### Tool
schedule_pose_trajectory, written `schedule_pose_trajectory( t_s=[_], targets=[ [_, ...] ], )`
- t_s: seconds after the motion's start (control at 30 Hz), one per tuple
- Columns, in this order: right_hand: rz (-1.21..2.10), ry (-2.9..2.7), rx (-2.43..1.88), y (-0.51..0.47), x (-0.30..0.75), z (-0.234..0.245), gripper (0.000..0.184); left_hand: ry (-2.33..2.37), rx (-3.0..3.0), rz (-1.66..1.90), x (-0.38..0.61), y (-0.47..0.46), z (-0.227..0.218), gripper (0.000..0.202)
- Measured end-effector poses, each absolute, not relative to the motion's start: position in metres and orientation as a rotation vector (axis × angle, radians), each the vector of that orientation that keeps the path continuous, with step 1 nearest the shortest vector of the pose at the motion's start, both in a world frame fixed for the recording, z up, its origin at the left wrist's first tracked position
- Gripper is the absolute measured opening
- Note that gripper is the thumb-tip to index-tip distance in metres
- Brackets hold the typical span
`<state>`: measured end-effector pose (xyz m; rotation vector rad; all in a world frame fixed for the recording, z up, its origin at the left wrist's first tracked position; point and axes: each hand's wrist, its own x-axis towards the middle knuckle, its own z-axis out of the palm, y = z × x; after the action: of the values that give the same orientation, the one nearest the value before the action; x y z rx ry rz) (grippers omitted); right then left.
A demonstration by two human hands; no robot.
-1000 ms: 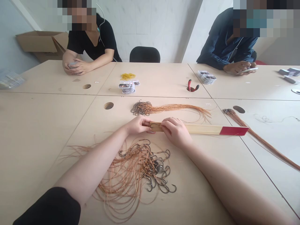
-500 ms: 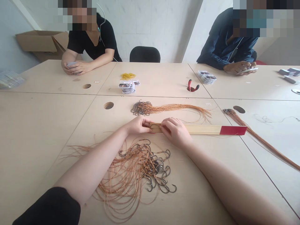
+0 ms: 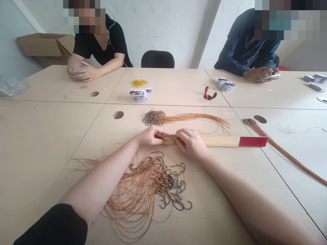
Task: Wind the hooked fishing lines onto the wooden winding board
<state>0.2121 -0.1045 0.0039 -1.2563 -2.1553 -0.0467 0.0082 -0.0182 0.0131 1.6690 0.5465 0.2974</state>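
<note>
A long wooden stick (image 3: 219, 140) with a red right end lies across the table in front of me. My left hand (image 3: 149, 136) pinches its left end, where a metal hook rests on the wood. My right hand (image 3: 191, 143) is closed over the stick just right of that hook, fingers pressed on it. Below my hands lies a tangled heap of large fish hooks (image 3: 163, 180) tied to orange lines. A neater bundle of hooks with orange lines (image 3: 158, 118) lies just beyond the stick.
Another bundle of hooks and lines (image 3: 255, 125) runs off to the right. Small card packs (image 3: 139, 93), yellow rubber bands (image 3: 139, 82) and red-handled pliers (image 3: 209, 93) lie further back. Two people sit across the table with hands on it. A cardboard box (image 3: 46, 46) stands far left.
The stick has slid slightly to the left under my hands. My hands hold nearly the same place.
</note>
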Motion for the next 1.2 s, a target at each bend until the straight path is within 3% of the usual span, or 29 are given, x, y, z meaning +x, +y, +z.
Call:
schedule_pose_trajectory(
  t_s=[1.2],
  targets=[
    [-0.110,-2.092,-1.265,-0.1051,0.2123,0.0059,0.009,0.568,1.646,0.449,0.0121,-0.0199,0.0097,0.030]
  ],
)
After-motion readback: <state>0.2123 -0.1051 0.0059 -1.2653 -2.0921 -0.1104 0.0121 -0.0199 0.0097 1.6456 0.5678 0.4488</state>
